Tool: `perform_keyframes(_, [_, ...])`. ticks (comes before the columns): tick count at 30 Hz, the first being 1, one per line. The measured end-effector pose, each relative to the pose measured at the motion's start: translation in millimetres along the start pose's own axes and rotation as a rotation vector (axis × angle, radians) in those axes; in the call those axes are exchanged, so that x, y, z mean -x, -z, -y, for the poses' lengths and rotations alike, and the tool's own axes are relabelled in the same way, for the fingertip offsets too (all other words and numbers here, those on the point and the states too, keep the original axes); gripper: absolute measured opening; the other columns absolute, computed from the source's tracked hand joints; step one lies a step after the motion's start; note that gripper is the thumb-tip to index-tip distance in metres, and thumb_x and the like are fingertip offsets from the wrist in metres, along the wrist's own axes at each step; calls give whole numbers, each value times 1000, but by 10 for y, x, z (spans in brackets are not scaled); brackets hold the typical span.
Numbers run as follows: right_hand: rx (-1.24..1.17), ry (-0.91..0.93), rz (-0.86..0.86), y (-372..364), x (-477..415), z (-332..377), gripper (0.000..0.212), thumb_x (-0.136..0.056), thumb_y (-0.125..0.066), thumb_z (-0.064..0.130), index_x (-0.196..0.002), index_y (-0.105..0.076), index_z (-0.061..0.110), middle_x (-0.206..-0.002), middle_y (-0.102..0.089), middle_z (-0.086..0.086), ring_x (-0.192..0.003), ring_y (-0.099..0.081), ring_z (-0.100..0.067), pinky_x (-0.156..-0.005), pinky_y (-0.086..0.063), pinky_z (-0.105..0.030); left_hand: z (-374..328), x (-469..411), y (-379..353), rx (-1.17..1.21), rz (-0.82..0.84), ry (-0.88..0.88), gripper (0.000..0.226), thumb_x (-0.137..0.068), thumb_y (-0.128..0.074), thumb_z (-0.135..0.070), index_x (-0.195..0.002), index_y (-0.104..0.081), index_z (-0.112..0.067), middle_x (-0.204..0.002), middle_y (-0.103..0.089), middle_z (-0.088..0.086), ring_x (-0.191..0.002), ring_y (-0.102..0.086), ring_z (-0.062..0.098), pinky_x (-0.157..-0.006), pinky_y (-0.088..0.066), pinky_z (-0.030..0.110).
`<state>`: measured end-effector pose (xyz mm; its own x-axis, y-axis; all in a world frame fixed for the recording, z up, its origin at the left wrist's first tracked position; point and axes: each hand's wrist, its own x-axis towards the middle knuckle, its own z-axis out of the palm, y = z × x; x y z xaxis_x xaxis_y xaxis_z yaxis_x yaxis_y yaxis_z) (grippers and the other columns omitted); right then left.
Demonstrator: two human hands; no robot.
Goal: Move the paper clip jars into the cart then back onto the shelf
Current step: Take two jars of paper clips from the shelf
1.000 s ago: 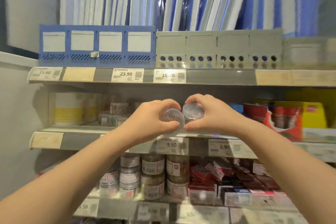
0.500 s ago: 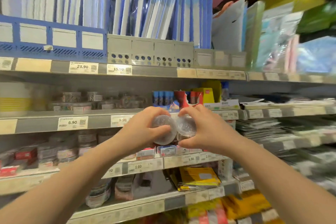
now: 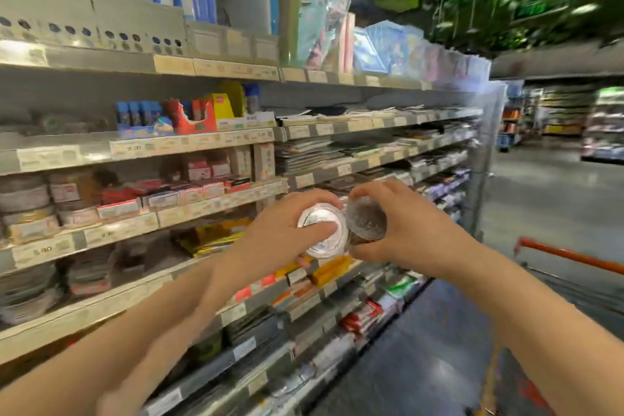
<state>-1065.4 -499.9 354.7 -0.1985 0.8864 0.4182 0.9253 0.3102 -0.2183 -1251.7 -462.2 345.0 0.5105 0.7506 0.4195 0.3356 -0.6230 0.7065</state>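
Observation:
My left hand [image 3: 280, 236] grips a clear round paper clip jar [image 3: 322, 233], its pale lid turned toward me. My right hand [image 3: 405, 230] grips a second clear jar [image 3: 366, 221] with dark contents. The two jars touch side by side in the air in front of the shelves. More round jars [image 3: 27, 199] sit stacked on the shelf [image 3: 216, 204] at the far left. The orange handle of the cart [image 3: 570, 255] shows at the right edge, beyond my right forearm.
Stationery shelves run along the left, with file boxes [image 3: 94, 24] on top and small packs [image 3: 202, 176] lower down. An open aisle with a grey floor [image 3: 557, 199] stretches to the right. The picture is blurred by motion.
The view has swung right from the shelf toward the aisle. Both hands have carried their jars away from the shelf and lower, and the cart handle has come into view.

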Motion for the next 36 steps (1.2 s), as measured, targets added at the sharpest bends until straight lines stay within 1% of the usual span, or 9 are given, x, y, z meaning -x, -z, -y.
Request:
perform_keyframes(4, [23,-143,-14,283,732,-596,75,-70,-75,48,-133,-37,33,-125,-41,5,-106,-52,-17,-88,-48,-34,-387,-123,-829,-52,160,-63,36,-76,-74,-29,-100,-53,-46,-106,-54,-25,-86,-59,0,-69,-52,18])
perform_keyframes(6, [45,-217,-15,425,1102,-922,74,-69,-75,48,-132,-39,33,-121,-43,6,-104,-52,-16,-86,-48,-32,-560,-188,-1267,-89,297,-117,52,-67,-81,-30,-102,-47,-49,-111,-51,-25,-96,-51,-11,-73,-40,3])
perform_keyframes(9, [48,-343,3,631,1671,-1415,73,-67,-76,45,-130,-40,34,-118,-43,7,-105,-52,-15,-85,-46,-29,-801,-296,-1944,-82,466,-155,70,-63,-84,-25,-111,-39,-50,-113,-40,-35,-97,-33,-31,-74,-29,-6])
perform_keyframes(12, [75,-453,33,747,2208,-1848,73,-66,-76,47,-130,-41,34,-119,-44,7,-105,-53,-16,-86,-46,-31,-975,-359,-2637,-46,572,-175,71,-66,-82,-23,-111,-35,-52,-110,-32,-39,-95,-33,-31,-73,-26,-8])
perform_keyframes(17, [95,-633,72,779,2852,-2439,73,-67,-74,53,-129,-42,36,-117,-45,7,-105,-53,-14,-83,-44,-26,-1043,-500,-3669,-15,626,-205,68,-61,-85,-31,-101,-35,-54,-123,-46,-13,-113,-44,3,-84,-32,2])
perform_keyframes(20, [65,-705,74,654,3077,-2751,71,-68,-74,55,-128,-43,35,-119,-45,6,-108,-50,-13,-87,-42,-28,-910,-609,-4125,16,649,-175,66,-54,-84,-44,-106,-43,-49,-117,-56,-5,-110,-54,12,-92,-45,33])
perform_keyframes(22, [27,-769,101,495,3173,-2961,69,-70,-71,55,-129,-41,35,-121,-44,3,-109,-49,-16,-90,-44,-33,-754,-681,-4412,10,657,-169,69,-56,-86,-38,-113,-48,-37,-115,-59,-7,-108,-56,12,-90,-47,36])
perform_keyframes(28, [-18,-1016,216,-413,3450,-3577,67,-72,-72,49,-127,-39,29,-118,-42,0,-106,-50,-21,-79,-43,-31,-15,-806,-5335,-145,823,-134,70,-67,-81,-39,-125,-44,-26,-117,-56,-9,-107,-52,10,-76,-32,16])
perform_keyframes(36, [-71,-1213,491,-2179,3643,-4263,71,-77,-68,47,-133,-34,19,-125,-40,-9,-113,-47,-30,-86,-49,-40,1256,-659,-6466,-321,1043,21,71,-73,-74,-36,-131,-37,-17,-110,-63,8,-100,-59,24,-83,-50,37])
